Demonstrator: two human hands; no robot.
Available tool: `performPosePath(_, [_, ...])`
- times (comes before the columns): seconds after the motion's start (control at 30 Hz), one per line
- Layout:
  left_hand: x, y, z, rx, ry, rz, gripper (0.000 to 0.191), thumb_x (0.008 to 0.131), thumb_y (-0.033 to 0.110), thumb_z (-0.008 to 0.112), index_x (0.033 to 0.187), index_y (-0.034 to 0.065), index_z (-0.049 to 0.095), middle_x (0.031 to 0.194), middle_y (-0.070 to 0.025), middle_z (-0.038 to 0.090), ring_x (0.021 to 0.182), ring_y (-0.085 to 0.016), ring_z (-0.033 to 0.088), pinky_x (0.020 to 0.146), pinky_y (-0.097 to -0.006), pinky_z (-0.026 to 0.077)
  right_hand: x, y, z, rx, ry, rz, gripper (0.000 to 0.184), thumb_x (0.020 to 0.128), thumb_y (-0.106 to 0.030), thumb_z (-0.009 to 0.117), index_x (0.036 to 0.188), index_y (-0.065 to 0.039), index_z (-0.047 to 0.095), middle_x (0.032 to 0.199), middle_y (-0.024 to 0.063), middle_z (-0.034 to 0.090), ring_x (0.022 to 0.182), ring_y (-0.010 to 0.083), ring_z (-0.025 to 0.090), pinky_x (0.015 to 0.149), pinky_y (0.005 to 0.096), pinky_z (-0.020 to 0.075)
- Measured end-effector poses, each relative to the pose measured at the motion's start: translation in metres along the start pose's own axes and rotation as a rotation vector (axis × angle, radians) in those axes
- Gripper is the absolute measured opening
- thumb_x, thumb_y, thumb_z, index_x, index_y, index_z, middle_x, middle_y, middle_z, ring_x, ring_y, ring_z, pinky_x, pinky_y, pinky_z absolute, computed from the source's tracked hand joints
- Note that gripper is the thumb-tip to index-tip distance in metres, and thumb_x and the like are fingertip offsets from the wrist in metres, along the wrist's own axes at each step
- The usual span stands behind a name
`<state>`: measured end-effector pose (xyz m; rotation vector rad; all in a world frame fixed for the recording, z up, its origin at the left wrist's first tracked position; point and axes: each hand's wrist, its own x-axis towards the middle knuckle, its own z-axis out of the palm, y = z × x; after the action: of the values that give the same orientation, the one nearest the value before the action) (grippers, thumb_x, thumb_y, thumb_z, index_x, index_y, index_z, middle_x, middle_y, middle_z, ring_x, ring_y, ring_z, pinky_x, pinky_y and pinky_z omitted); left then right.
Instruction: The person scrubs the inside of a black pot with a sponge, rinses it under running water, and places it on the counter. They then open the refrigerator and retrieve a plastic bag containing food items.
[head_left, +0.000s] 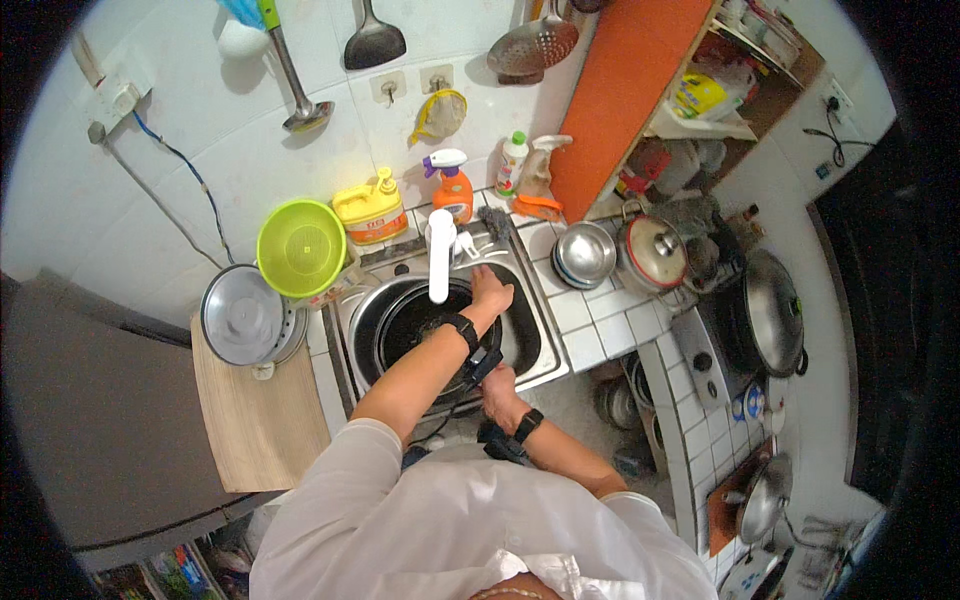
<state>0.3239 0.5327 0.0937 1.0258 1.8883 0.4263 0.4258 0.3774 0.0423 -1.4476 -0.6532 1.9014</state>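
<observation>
A black wok or pan lies in the left bowl of the stainless steel double sink, under the white faucet. Its black handle points towards my body at the right. My left hand reaches across the pan to its far right rim, by the divider between the bowls; the fingertips are partly hidden, so its hold is unclear. Close to the handle, at the sink's front edge, is my right hand, with curled fingers; whether it grips the handle cannot be told. Both wrists wear black bands.
Behind the sink stand a yellow detergent jug and an orange spray bottle. A green colander and a lidded steel pot are at left. Steel bowls and a glass-lidded pot stand right. Utensils hang above.
</observation>
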Motion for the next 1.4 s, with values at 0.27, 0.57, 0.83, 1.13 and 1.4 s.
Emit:
performPosePath(0.27, [0.063,0.018,0.012,0.200,0.140,-0.330,0.089,0.082,0.040,0.063,0.145,-0.0057,0.021,0.154,-0.0226,0.011,0.144,-0.036,0.011,0.115,-0.0482,0.015,0.020,-0.043,0.006,-0.043,-0.164,0.183,0.011,0.082,-0.008,0.069,0.087,0.000,0.063,0.076,0.0040,0.063,0.054,0.0184,0.054,0.046,0.0335,0.0446])
performPosePath(0.57, [0.049,0.035,0.033,0.345,0.223,-0.178,0.092,0.083,0.035,0.060,0.141,-0.0189,0.012,0.152,-0.0350,-0.005,0.142,-0.047,0.001,0.117,-0.0486,0.002,0.067,0.010,-0.027,0.162,-0.562,0.145,0.024,0.100,-0.021,0.045,0.114,-0.005,0.056,0.106,0.0036,0.061,0.096,0.0161,0.056,0.084,0.0334,0.0463])
performPosePath(0.83, [0.111,0.009,0.028,0.156,0.094,-0.267,0.099,0.082,0.046,0.062,0.142,-0.0168,0.015,0.153,-0.0329,-0.003,0.143,-0.045,-0.002,0.116,-0.0483,0.006,0.101,0.022,-0.033,-0.156,-0.517,0.420,0.050,0.096,-0.034,0.050,0.133,0.000,0.043,0.127,0.0076,0.056,0.110,0.0203,0.053,0.087,0.0397,0.0453])
performPosePath(1.13, [0.052,0.020,0.033,-0.067,0.354,0.160,0.038,0.083,0.026,0.060,0.107,-0.0029,0.063,0.113,-0.0279,0.058,0.099,-0.040,0.061,0.085,-0.0417,0.050,0.067,-0.003,-0.040,0.103,-0.568,0.239,0.033,0.094,-0.031,0.053,0.115,-0.006,0.059,0.114,0.0058,0.065,0.102,0.0265,0.062,0.085,0.0405,0.0483])
performPosePath(1.4, [-0.080,-0.075,0.002,-0.568,0.414,0.041,0.012,0.087,0.011,0.060,0.090,0.0029,0.068,0.078,-0.0088,0.066,0.073,-0.022,0.065,0.068,-0.0323,0.051,0.050,-0.054,0.005,-0.172,-0.250,0.254,0.018,0.080,-0.010,0.066,0.094,0.000,0.063,0.082,0.0052,0.064,0.068,0.0183,0.061,0.055,0.0336,0.0497])
